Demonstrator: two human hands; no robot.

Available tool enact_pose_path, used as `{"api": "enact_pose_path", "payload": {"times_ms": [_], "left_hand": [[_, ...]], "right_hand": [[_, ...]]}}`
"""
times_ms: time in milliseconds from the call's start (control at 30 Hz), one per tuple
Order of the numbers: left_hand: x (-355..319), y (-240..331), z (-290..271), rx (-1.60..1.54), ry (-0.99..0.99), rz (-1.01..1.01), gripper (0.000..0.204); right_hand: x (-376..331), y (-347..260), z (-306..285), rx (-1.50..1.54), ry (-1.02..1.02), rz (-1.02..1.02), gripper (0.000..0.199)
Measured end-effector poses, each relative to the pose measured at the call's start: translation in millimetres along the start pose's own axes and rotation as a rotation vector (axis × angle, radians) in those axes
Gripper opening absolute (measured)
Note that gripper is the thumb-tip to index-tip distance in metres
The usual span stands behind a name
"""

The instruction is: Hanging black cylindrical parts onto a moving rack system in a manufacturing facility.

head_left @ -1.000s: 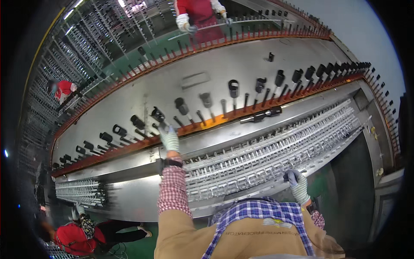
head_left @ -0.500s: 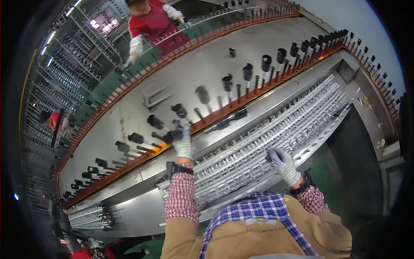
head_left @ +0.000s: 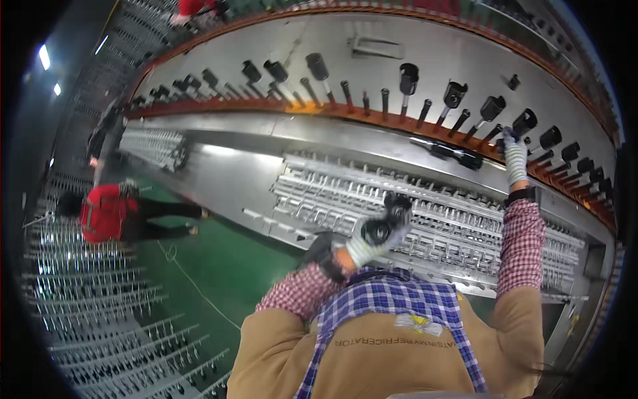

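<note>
Visibly, black parts (head_left: 377, 231) fill curled left fingers (head_left: 401, 237), with right fingers (head_left: 511, 137) beside a black cup (head_left: 526, 121), grip unclear.

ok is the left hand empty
No, the left hand holds black parts.

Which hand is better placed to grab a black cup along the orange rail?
Right, probably: the right hand is beside a black cup; the left hand, further off, holds black parts.
</note>
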State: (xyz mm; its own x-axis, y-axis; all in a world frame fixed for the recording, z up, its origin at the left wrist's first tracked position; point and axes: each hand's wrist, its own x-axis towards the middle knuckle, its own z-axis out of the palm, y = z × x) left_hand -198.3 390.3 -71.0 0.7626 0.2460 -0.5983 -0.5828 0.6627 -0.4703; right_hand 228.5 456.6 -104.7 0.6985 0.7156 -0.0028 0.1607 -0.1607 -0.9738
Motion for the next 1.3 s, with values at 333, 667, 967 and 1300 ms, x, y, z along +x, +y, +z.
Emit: {"api": "enact_pose_path", "payload": {"times_ms": [333, 667, 967, 1300], "left_hand": [[-135, 108, -117, 1.403, 0.655, 1.713, 0.028], [-112, 141, -132, 1.450, 0.309, 1.614, 0.035], [-79, 91, -130, 2.365, 0.270, 1.477, 0.026], [-60, 91, -130, 1.965, 0.136, 1.513, 0.028]], "right_hand": [[-242, -80, 61, 0.133, -0.366, 0.041, 0.039], [-379, -59, 123, 0.183, -0.630, 0.407, 0.030], [-380, -44, 134, 0.228, -0.628, 0.374, 0.027], [-396, -44, 142, -0.771, -0.623, -0.091, 0.034]]}}
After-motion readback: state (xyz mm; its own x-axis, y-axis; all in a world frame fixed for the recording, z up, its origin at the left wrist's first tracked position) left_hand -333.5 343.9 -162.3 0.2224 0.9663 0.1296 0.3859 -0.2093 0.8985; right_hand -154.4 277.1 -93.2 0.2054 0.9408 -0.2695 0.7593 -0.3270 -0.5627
